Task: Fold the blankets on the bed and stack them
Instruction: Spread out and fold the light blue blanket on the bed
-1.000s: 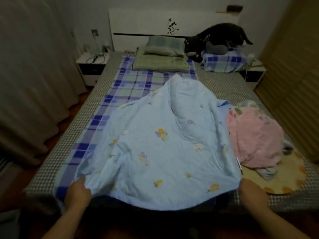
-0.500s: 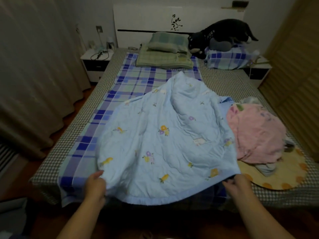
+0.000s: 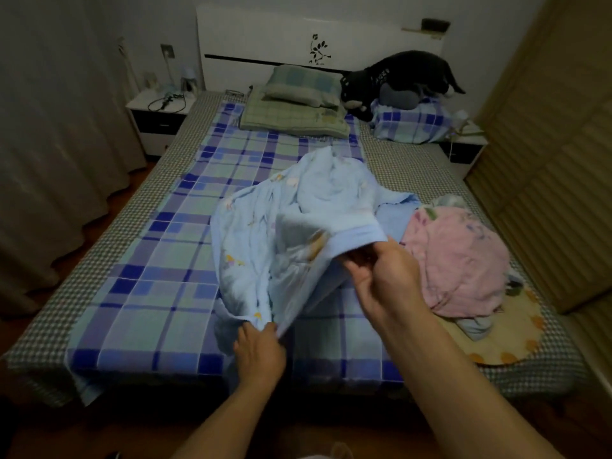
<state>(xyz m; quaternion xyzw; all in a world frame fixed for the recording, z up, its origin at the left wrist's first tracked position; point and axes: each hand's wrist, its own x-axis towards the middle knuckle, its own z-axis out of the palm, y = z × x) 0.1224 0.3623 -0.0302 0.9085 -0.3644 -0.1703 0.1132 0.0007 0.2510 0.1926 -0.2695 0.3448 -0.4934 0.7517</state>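
Folding the first blanket, hem corners being brought together; next, matching the edges and laying the fold flat. Nearest, left hand pinching the lower hem of the light blue quilted blanket, fingers closed on cloth. Higher, right hand curled round the upper corner. Farther right, pink blanket heaped unfolded on the bed, touching the blue one.

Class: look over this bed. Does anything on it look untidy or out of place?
Yes. A pink blanket lies crumpled in a heap at the bed's right edge, over a round yellow mat and unfolded. The light blue blanket is bunched mid-fold.
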